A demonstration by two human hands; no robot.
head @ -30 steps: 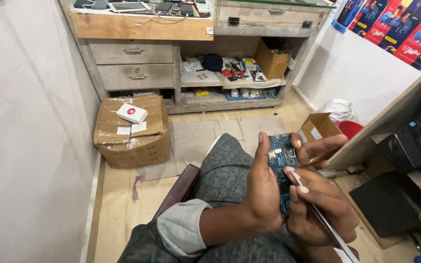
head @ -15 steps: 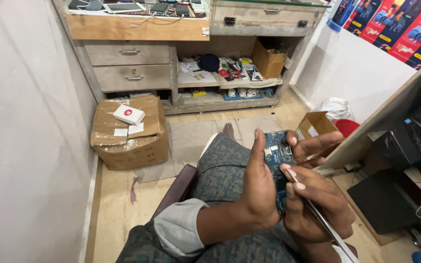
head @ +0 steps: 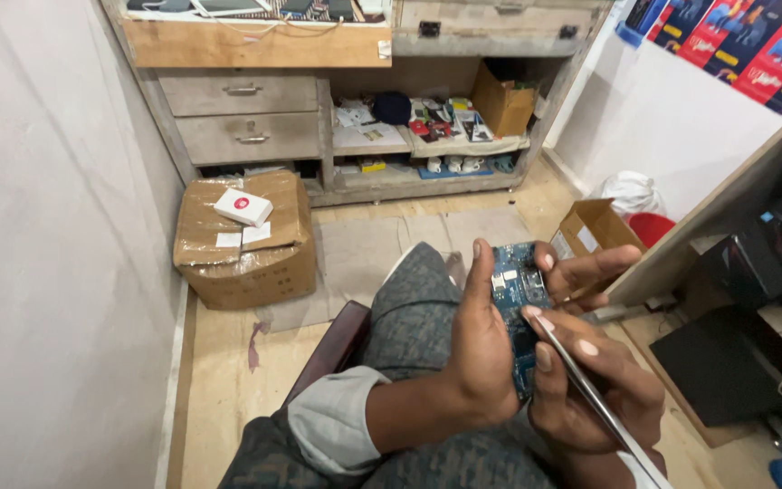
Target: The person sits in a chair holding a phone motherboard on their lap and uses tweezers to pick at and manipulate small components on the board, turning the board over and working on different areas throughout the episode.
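Observation:
A blue circuit board [head: 518, 281] stands upright over my lap, above my grey patterned trousers [head: 414, 312]. My left hand [head: 484, 358] is shut on the board's left edge with the thumb pointing up, and fingers show past its right edge. My right hand [head: 595, 385] sits just below and to the right, pinching a thin metal tool [head: 590, 398]. The tool's tip rests at the board's lower right part. The lower part of the board is hidden behind my hands.
A taped cardboard box [head: 242, 258] with a small white box [head: 243, 206] on top stands on the floor at left. Behind are wooden drawers [head: 242, 113] and cluttered shelves [head: 427, 136]. An open carton [head: 595, 231] and a wooden desk edge [head: 726, 204] lie right.
My view has shifted slightly. Both hands keep the same hold on the board and the tool, with the tool tip still at the board.

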